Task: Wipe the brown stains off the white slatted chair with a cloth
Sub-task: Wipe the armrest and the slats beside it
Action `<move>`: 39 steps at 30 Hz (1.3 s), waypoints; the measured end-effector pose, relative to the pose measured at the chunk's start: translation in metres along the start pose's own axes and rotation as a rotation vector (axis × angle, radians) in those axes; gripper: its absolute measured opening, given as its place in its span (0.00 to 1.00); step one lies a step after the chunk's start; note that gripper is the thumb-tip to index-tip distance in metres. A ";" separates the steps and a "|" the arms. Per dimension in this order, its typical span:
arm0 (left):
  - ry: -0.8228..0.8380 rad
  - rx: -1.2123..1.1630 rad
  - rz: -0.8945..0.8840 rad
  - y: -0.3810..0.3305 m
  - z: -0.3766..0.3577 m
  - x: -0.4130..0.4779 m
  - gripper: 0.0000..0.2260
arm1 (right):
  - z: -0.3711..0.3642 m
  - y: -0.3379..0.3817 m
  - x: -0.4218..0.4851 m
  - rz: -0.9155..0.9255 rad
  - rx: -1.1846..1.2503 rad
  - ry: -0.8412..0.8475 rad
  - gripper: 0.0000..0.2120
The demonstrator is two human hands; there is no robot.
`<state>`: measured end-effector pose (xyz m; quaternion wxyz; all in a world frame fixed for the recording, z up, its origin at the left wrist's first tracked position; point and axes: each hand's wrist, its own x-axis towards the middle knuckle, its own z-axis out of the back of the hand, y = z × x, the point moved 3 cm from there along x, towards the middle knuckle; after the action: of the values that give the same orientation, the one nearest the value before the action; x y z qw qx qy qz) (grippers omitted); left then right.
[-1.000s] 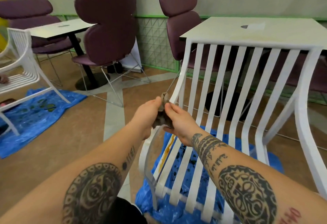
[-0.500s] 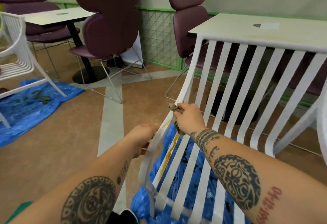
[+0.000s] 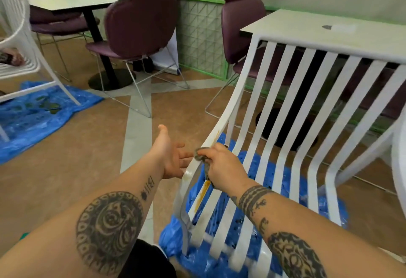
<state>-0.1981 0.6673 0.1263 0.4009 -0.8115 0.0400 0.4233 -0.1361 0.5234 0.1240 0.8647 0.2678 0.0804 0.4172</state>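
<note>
Now right hand grips cloth against chair; wrist tattoo illegible.

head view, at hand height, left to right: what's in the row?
blue tarp → left hand, open → cloth → right hand gripping it → back slats of the white slatted chair
</note>
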 end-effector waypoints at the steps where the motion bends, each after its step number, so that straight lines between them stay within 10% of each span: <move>1: -0.003 0.023 -0.013 0.000 0.001 -0.004 0.47 | -0.001 0.004 -0.004 0.005 -0.010 0.002 0.20; 19: -0.018 0.120 -0.132 0.006 0.017 -0.023 0.44 | -0.009 0.048 -0.054 0.299 -0.294 0.224 0.21; 39: -0.048 0.342 -0.161 0.001 0.000 -0.015 0.32 | -0.022 -0.002 -0.069 0.083 0.044 -0.015 0.16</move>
<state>-0.2079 0.6626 0.1366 0.5663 -0.7218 0.0368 0.3962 -0.1869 0.4787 0.0986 0.8410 0.2932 0.0721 0.4489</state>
